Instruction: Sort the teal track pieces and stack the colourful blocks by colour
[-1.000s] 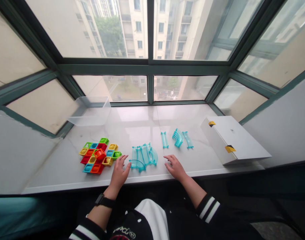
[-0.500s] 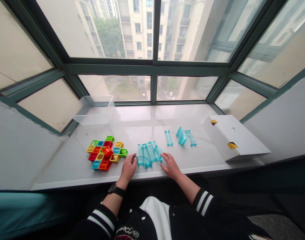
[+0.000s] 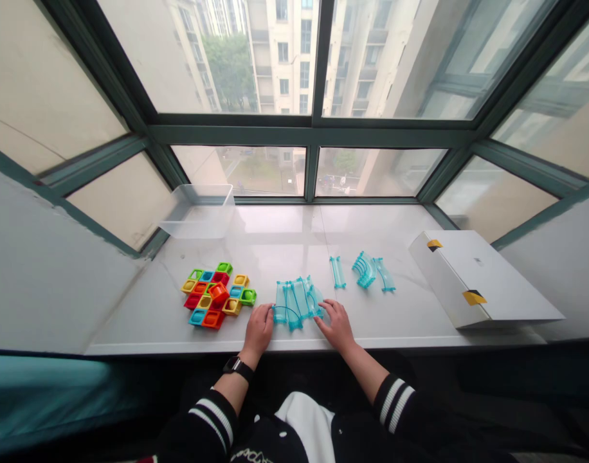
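Observation:
Several clear teal track pieces (image 3: pixel 297 302) lie side by side in a group near the sill's front edge. At the group's left end is my left hand (image 3: pixel 260 329), its fingertips against or right beside the outermost piece. My right hand (image 3: pixel 337 325) is at the opposite end, thumb and fingers apart, touching the rightmost piece. Neither hand lifts anything. Farther right lie a straight teal piece (image 3: pixel 337 272), a stack of curved teal pieces (image 3: pixel 365 270) and another slightly bent teal piece (image 3: pixel 384 275).
Colourful square blocks (image 3: pixel 206 301) in red, yellow, blue and green cluster at the left. Behind them stands a clear plastic bin (image 3: pixel 198 222). A white box (image 3: pixel 487 276) with yellow-black tabs sits on the right. Windows enclose the white sill (image 3: pixel 285 247).
The camera view has shifted, moving the whole scene rightward. My right hand's fingers have closed in a little on the group's right end. The pieces otherwise look the same.

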